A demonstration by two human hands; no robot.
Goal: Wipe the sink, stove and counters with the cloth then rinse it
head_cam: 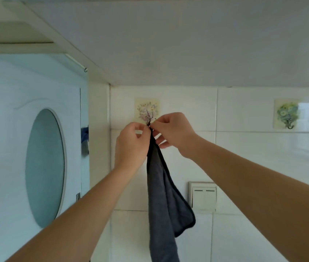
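Against the tiled wall, under a wide pale overhang, both arms reach up to a flower hook. To the left stands a door with an oval pane; its edge lies close to the left arm, while the wall to the right of the right arm is bare but for a switch and a second flower hook, well apart from the hands. The dark grey cloth hangs straight down from the hands, its lower end cut off by the frame's bottom edge. The left hand and right hand each pinch the cloth's top corner at the hook, fingers curled. The hook's prong is hidden behind the fingertips; the cloth's loop seems to be on it, though blur leaves that unsure.
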